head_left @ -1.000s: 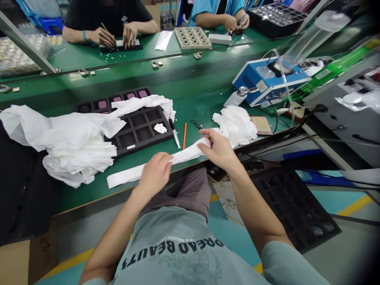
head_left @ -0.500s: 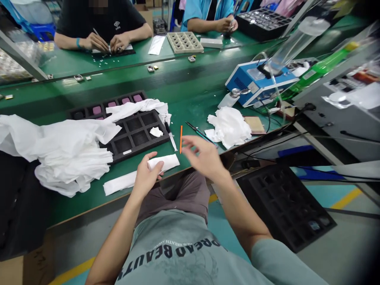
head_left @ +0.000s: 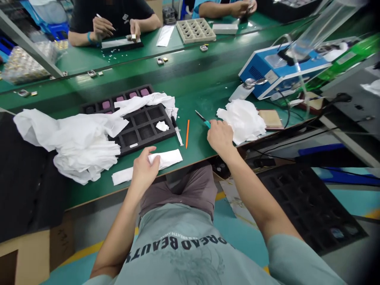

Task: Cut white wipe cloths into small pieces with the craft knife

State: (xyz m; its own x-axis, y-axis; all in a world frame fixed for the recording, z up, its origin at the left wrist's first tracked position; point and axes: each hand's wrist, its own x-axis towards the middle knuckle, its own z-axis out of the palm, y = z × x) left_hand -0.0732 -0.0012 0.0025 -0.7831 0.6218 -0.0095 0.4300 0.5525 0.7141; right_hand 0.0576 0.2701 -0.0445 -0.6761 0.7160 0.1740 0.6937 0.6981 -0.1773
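My left hand [head_left: 146, 168] is closed on a folded white cloth strip [head_left: 170, 157] at the front edge of the bench, with the thumb over it. More of the strip sticks out on the hand's other side. My right hand [head_left: 220, 136] has its fingers closed around the teal handle of a slim pointed tool [head_left: 202, 117]; its dark tip points away and left, and its rear end is hidden under the hand. Between the hands lie an orange stick [head_left: 187, 133] and a syringe [head_left: 177, 131]. A crumpled white cloth [head_left: 245, 120] is just right of my right hand.
A black compartment tray [head_left: 139, 136] with pink pieces stands behind my left hand, partly under a heap of white cloth [head_left: 86, 138]. At the right are a pump bottle [head_left: 242, 93], a blue machine [head_left: 267, 73] and cables. Two co-workers sit across the bench.
My right hand has moved right from near the orange stick and closed on the teal-handled tool. My left hand stays on the folded cloth. The view has shifted slightly.
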